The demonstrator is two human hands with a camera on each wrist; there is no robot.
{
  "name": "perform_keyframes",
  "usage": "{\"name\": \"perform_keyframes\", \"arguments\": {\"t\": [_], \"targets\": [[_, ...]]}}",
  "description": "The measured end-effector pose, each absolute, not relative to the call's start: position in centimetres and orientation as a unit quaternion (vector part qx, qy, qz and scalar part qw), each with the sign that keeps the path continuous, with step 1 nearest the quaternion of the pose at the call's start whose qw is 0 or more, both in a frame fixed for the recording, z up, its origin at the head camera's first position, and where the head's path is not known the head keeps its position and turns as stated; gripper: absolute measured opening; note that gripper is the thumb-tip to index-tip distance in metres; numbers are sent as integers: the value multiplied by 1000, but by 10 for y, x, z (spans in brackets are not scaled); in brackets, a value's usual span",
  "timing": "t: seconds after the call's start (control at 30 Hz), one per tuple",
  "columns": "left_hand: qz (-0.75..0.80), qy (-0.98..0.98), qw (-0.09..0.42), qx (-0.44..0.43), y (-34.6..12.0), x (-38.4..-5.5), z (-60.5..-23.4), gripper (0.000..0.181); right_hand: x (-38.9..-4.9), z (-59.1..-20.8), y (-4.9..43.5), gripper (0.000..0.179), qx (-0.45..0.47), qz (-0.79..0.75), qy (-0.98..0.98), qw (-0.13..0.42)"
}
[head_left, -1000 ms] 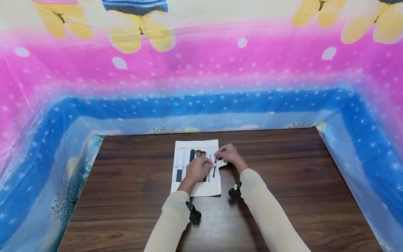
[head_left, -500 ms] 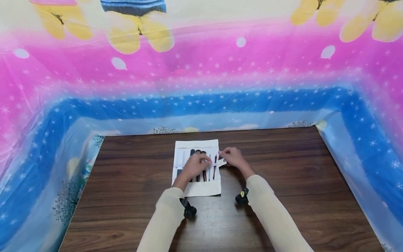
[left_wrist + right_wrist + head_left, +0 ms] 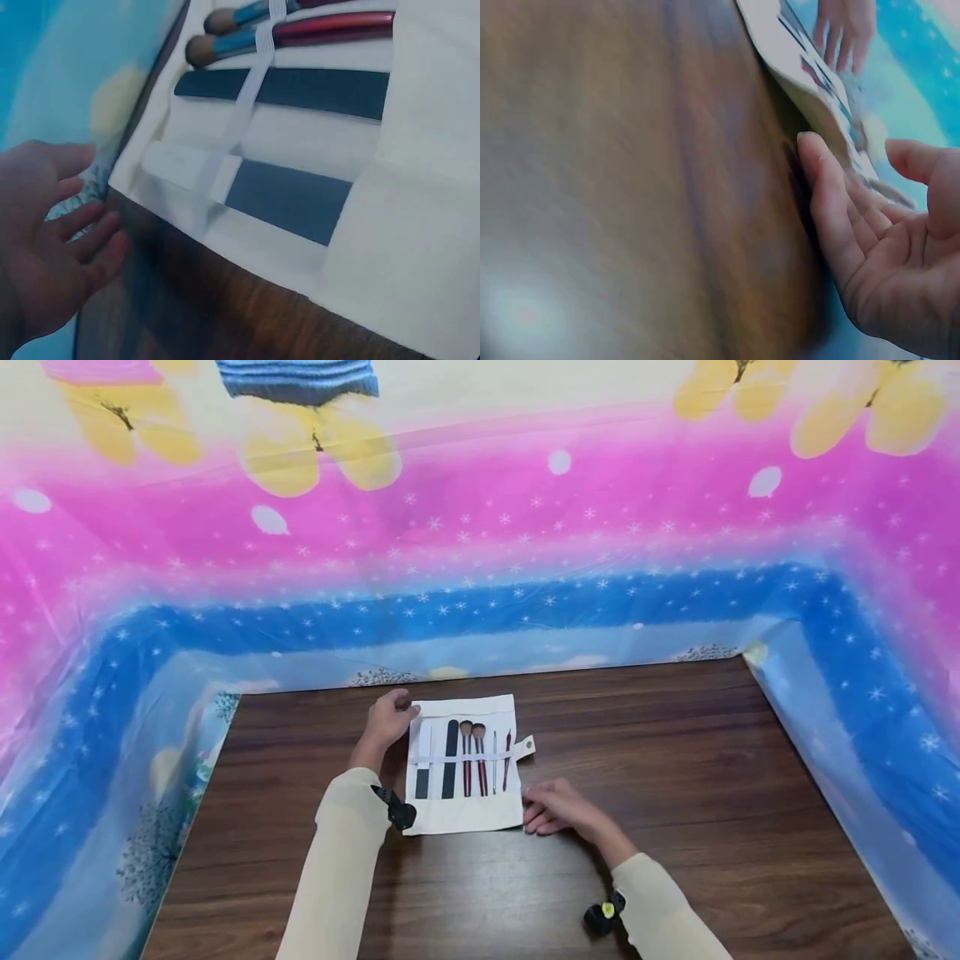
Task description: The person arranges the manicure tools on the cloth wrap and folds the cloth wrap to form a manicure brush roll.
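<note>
An unrolled white fabric brush roll (image 3: 459,817) lies flat on the table. Under its elastic band (image 3: 244,112) sit two fluffy makeup brushes (image 3: 480,777) with red handles, a black nail file (image 3: 450,764), a white-and-grey file (image 3: 422,781), a thin metal rod (image 3: 494,768) and a slender dark-red tool (image 3: 507,752). My left hand (image 3: 386,718) is at the roll's upper left corner; its loosely bent fingers hold nothing in the left wrist view. At the lower right edge is my right hand (image 3: 557,807), fingertips right at the slightly raised fabric, thumb (image 3: 907,157) spread apart.
A snap tab (image 3: 527,747) sticks out from the roll's right side. The dark wooden table (image 3: 675,777) ends at the back against a pink and blue printed cloth (image 3: 480,527), which also hangs at both sides. Black wrist cameras (image 3: 602,917) are strapped on both sleeves.
Both hands have left the slender tools on the right side of the roll. The left hand moved to the upper left corner, the right hand down to the lower right edge.
</note>
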State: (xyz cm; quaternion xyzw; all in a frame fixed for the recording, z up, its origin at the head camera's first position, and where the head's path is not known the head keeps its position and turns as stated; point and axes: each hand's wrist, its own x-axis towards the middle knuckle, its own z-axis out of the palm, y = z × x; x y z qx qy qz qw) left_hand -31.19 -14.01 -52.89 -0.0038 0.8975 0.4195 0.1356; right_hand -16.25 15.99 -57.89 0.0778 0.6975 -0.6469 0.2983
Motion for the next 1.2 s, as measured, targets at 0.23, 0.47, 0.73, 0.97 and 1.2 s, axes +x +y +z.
{"name": "perform_keyframes", "arguments": {"t": [0.23, 0.47, 0.73, 0.97, 1.2], "targets": [[435, 889, 142, -4, -134, -312, -539, 49, -144, -583, 137, 20, 85, -649, 687, 316], [424, 900, 91, -47, -138, -311, -544, 26, -146, -580, 143, 11, 97, -642, 697, 304], [416, 886, 200, -45, -152, -303, -544, 26, -161, -579, 193, 14, 127, -645, 708, 256], [484, 823, 291, -62, -156, -277, -548, 26, -182, -575, 225, 26, 152, -628, 735, 203], [512, 785, 338, -81, -148, -245, -548, 30, -219, -571, 245, 26, 173, -564, 796, 133]]}}
